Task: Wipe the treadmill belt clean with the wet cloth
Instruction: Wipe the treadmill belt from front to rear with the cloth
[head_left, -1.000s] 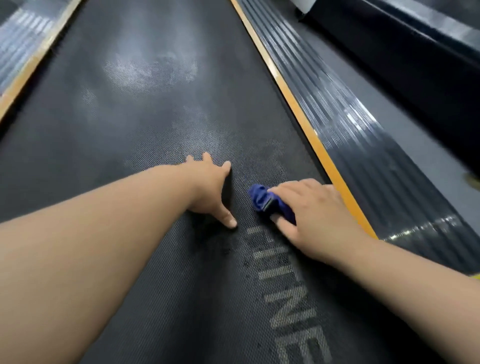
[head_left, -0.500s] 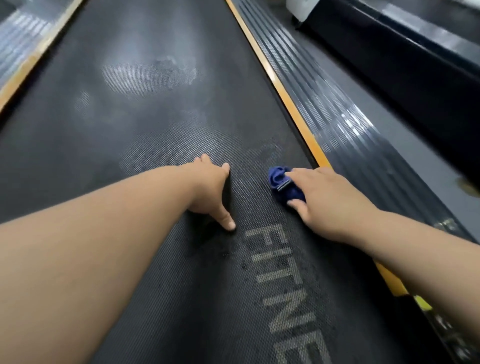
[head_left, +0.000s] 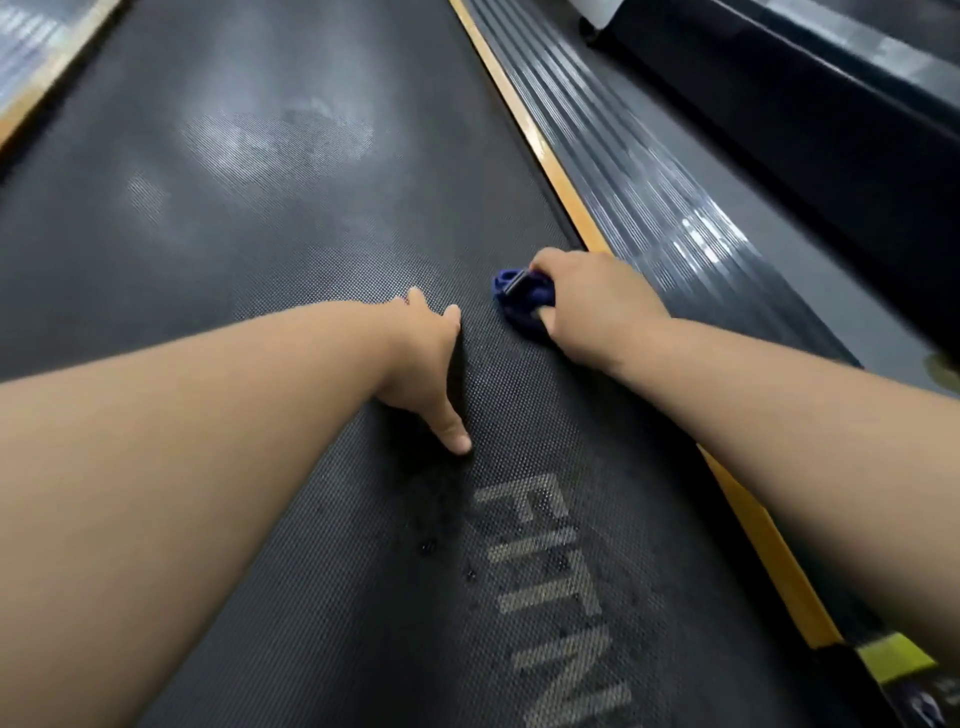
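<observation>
Cloth (head_left: 519, 304), blue and bunched into a wad, sits on the belt (head_left: 260, 234) near its right edge, just left of the yellow strip (head_left: 550, 161). The right hand (head_left: 592, 306) grips it from above. Its fingers curl over the far side of the wad and its thumb tucks in at the near side, pressing the cloth onto the belt. Most of the cloth is hidden under the palm; a fold and a small grey tag (head_left: 518, 283) stick out to the left.

The left hand (head_left: 421, 358) lies flat on the belt just left of the cloth, apart from it and holding nothing. Its fingers are straight and point away. Its thumb is spread wide toward the camera, with the tip on the surface.

Pale lettering (head_left: 545, 561) reading "FITN" runs along the belt below the hands and is cut off by the bottom edge. Small dark specks (head_left: 427, 545) dot the belt beside the first letters. Further up, shiny patches (head_left: 280, 140) show on the textured surface. Right of the strip runs a ribbed rail (head_left: 644, 197), and the right forearm crosses over both.
</observation>
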